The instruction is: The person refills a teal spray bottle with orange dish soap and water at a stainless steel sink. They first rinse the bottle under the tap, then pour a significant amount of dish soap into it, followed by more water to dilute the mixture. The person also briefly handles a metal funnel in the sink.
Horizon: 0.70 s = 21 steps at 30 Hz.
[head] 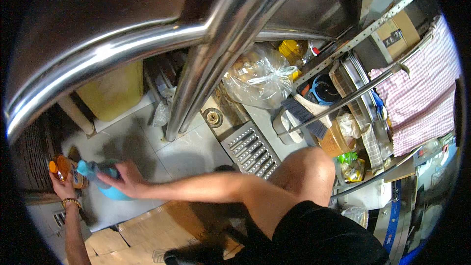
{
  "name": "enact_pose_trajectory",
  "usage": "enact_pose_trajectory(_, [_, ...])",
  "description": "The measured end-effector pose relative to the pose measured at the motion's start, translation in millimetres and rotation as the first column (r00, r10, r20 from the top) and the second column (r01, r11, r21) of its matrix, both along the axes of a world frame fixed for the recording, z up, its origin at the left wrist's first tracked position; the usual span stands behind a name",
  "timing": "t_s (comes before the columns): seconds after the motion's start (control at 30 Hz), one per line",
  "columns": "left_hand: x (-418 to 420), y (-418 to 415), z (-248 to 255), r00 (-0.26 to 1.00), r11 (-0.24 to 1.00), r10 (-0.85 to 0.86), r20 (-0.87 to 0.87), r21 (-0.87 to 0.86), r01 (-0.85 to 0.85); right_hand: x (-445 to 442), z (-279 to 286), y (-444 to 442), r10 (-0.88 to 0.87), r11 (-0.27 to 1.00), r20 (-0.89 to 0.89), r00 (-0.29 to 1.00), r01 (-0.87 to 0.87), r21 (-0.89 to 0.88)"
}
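My left hand (63, 188), with a beaded bracelet at the wrist, is at the far left, its fingers around a bottle of amber liquid with an orange cap (54, 166). Close beside it is another amber container with a label (78, 179), partly hidden. My right hand (127, 180) grips a blue plastic bottle (116, 192) just to the right. The blue bottle leans, its light-blue top (84, 168) toward my left hand. Both hands are low over the grey floor tiles (147, 158). The bottles' undersides are hidden.
Steel table legs (191, 92) and a rail (103, 49) cross above the floor. A slotted steel drain grate (254, 151) lies before my bent knee (312, 165). Flattened cardboard (147, 232) covers the floor below. At right stand a tied plastic bag (261, 77), a brush (307, 117) and shelving.
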<state>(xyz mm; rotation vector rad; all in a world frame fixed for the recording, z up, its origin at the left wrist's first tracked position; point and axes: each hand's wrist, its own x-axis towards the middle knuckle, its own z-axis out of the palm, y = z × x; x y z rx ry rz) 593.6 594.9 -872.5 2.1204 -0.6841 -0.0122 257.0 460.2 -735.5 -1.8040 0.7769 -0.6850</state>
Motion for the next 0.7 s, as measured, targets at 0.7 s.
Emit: enact_pose_trajectory(0.7, [-157.3,-121.1,29.0,0.449,0.992,-0.123,-0.885,-0.124,0.029,-25.5,-13.8,13.1,0.169,0.984,-0.350,0.921,-0.175,0.013])
